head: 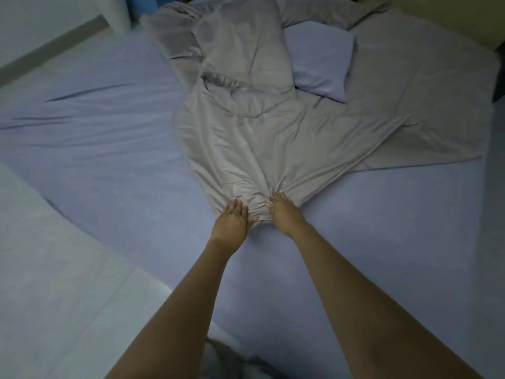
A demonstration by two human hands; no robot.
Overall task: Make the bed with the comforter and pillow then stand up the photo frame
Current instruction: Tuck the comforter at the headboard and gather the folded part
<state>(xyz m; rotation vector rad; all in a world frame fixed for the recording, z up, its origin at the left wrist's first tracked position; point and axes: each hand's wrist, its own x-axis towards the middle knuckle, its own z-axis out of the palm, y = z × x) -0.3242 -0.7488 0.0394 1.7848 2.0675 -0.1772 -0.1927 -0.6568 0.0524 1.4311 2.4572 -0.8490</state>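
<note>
While both arms reach out, the left hand [231, 220] and right hand [282, 213] grip the comforter [254, 138] by its near bunched edge.
It lies crumpled mid-bed [109, 149]; the pillow [319, 64] sits far right, partly under it.

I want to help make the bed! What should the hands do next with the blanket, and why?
Probably pull apart along the edge. Both the left hand and right hand grip the comforter at one bunched spot, so it lies crumpled beside the pillow.
</note>
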